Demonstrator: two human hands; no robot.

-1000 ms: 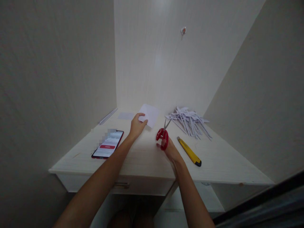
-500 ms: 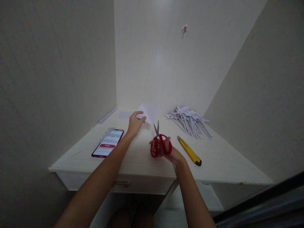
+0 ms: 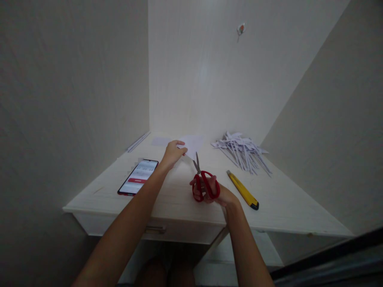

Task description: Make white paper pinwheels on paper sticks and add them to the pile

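Note:
My left hand pinches the edge of a white sheet of paper between thumb and fingers, held over the far middle of the desk. In my right hand is a pair of red-handled scissors, with fingers through the loops. The blades stand slightly apart and point away from me toward the paper's near corner. Whether they touch the paper I cannot tell.
A phone lies at the left of the white desk. Thin paper sticks rest by the left wall. A yellow utility knife and a pile of folded paper pieces on sticks lie to the right.
The paper in my left hand has turned and its near corner now lies close to the scissor tips. The scissors have tilted a little to the left. The view has shifted slightly.

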